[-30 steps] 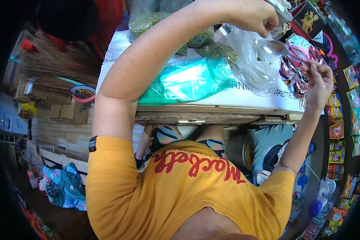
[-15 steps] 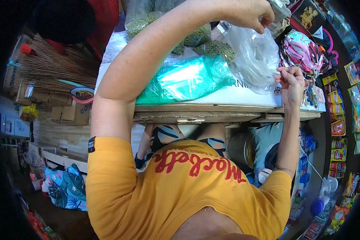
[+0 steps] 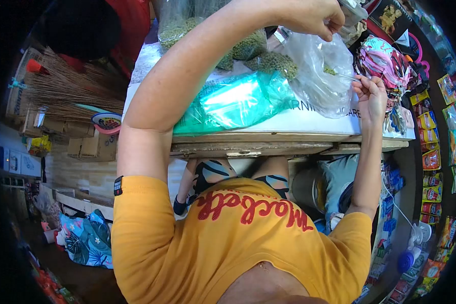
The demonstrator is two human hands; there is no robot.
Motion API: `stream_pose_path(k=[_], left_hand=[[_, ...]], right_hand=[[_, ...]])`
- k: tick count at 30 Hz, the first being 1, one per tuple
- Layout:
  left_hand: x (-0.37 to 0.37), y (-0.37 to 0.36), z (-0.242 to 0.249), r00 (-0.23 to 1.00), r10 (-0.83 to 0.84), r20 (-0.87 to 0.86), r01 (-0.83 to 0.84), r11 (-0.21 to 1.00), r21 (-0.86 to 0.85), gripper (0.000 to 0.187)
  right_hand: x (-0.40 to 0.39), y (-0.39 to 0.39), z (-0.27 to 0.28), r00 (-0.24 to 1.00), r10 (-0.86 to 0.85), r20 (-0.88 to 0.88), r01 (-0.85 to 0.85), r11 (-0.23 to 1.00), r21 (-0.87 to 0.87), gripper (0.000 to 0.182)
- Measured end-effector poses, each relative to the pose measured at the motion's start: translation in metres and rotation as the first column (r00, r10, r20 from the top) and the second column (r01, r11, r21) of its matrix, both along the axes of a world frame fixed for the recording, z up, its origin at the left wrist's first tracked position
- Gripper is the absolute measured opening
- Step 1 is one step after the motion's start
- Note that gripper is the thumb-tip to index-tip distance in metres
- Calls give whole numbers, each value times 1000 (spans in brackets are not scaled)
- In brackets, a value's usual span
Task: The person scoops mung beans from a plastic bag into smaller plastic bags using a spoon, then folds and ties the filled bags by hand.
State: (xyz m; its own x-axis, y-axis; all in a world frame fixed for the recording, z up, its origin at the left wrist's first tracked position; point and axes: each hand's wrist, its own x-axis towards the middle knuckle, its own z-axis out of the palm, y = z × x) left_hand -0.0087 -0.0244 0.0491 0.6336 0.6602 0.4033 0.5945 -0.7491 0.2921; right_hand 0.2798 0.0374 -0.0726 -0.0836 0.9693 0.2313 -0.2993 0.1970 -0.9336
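1. I see the left hand (image 3: 309,17) at the far edge of the worktop (image 3: 289,124), fingers pinched shut on the top edge of a clear plastic bag (image 3: 321,78), holding it up.
2. The clear plastic bag hangs from that pinch, long axis roughly vertical, mouth up and toward the right, bottom resting on the worktop. Inside I can make out a few green beans (image 3: 330,70) near the upper right; the rest looks mostly empty.
3. The right hand (image 3: 371,96) is just right of the bag, fingers curled shut on a thin metal handle (image 3: 350,77), probably a spoon. The handle runs about level, tip pointing left into the bag mouth. The bowl end is hidden by plastic.
4. Left of the clear bag, a green plastic bag (image 3: 235,101) lies flat on the worktop, long axis left-right.
5. Farther back, bags of green beans (image 3: 261,55) stand on the worktop, well filled.
6. A broom (image 3: 71,88) lies at far left, bristles pointing right.
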Motion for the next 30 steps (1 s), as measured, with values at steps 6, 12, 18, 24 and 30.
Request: stream_pose_path(k=[6,12,18,24,30], left_hand=[[0,-5,6,1000,8,-23,-9,999,-32,19],[0,-1,2,1000,-25,-14,24,999,-26,19],[1,4,-2,999,-27,-25,26,1000,-12,19],[2,5,-3,1000,-18,-26,17,1000,-24,19],[1,3,-4,997,-73,7,72,995,71,18]], right_hand=[[8,9,4,999,-28,-28,29,999,26,14],[17,10,15,999,-13,-49,15,999,52,14],[25,7,35,999,-39,-23,41,994,103,13],[28,17,66,999,-38,-3,38,983,178,11],[-10,15,91,995,44,91,-63,973,222,9]])
